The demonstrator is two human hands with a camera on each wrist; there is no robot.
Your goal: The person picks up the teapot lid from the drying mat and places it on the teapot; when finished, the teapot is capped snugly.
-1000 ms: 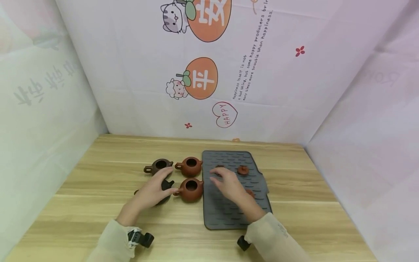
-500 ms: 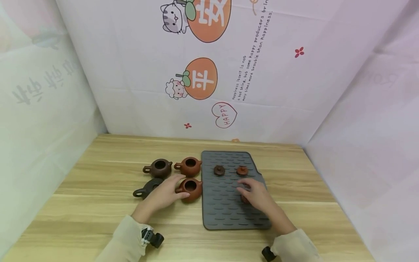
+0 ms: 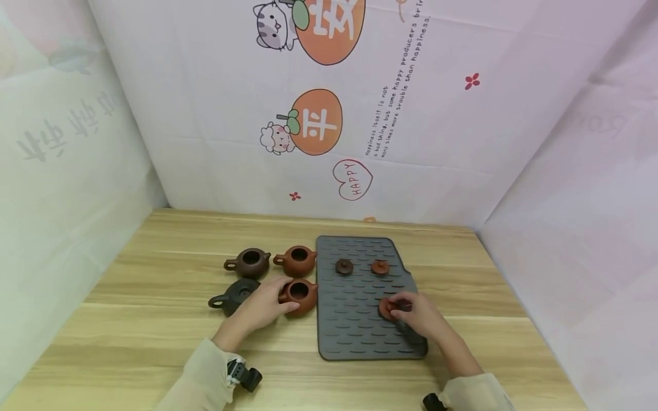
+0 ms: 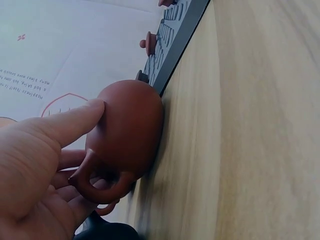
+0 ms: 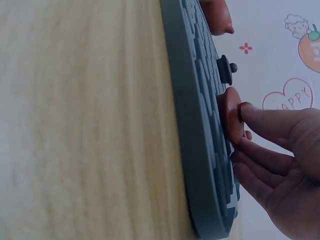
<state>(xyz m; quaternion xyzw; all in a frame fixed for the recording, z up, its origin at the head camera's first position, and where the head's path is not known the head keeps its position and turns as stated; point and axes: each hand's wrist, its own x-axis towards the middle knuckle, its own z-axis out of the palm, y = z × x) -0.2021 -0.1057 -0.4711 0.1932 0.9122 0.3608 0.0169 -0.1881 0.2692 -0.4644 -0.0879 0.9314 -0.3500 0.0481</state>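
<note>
My left hand (image 3: 263,303) holds the front reddish-brown teapot (image 3: 308,305) on its handle side. In the left wrist view the thumb presses the teapot's body (image 4: 131,125), and the other fingers lie partly hidden behind the handle (image 4: 107,192). The teapot has no lid on and stands on the table. My right hand (image 3: 420,315) pinches a reddish teapot lid (image 3: 386,309) on the grey mat (image 3: 354,345). The right wrist view shows the thumb at the knob of that lid (image 5: 232,116), fingers on its far side.
A black lidded teapot (image 3: 237,295) stands left of my left hand. Behind are a dark brown open teapot (image 3: 260,268) and another reddish open teapot (image 3: 300,269). A dark lid (image 3: 344,267) and a reddish lid (image 3: 380,268) lie on the mat's far half.
My left hand has moved right from the black teapot to the front reddish one. My right hand has moved right and nearer across the mat and taken hold of the front lid's knob.
</note>
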